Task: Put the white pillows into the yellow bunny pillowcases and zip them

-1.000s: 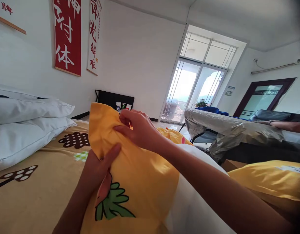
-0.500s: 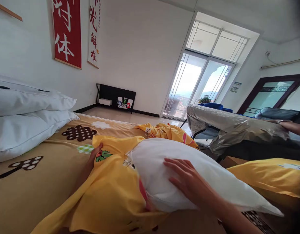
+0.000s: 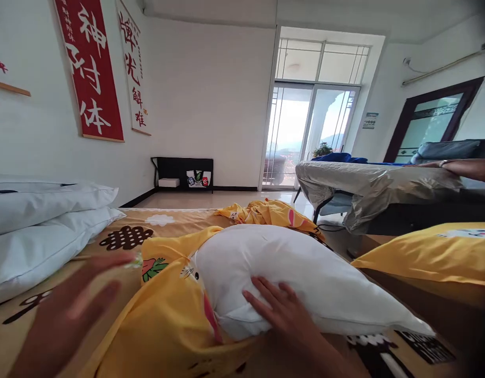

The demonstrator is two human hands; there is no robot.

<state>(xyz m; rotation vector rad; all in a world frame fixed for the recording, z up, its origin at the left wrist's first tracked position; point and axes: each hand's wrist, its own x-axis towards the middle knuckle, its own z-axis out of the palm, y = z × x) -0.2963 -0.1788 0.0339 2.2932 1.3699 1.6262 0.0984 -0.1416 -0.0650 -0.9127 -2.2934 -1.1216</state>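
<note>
A white pillow (image 3: pixel 324 273) lies in front of me, its left end inside a yellow pillowcase (image 3: pixel 159 310) printed with a rabbit and a carrot. The pillow's right part is bare. My right hand (image 3: pixel 279 304) rests on the white pillow with fingers spread, pressing lightly into it. In the air left of the pillowcase is my left hand (image 3: pixel 72 310), slightly blurred, its fingers apart and nothing in them. It is close to the carrot corner but apart from it.
Two white pillows (image 3: pixel 49 236) are stacked at left on the brown patterned sheet (image 3: pixel 108 244). Crumpled yellow cloth (image 3: pixel 266 212) lies beyond the pillow. At right are a yellow-covered pillow (image 3: pixel 431 252) and a plastic-covered table (image 3: pixel 360 181), where another person's arm (image 3: pixel 471 169) rests.
My left hand has let go of the pillowcase corner and moved left toward me. My right hand stays on the pillow, slightly lower in view. The camera view has levelled.
</note>
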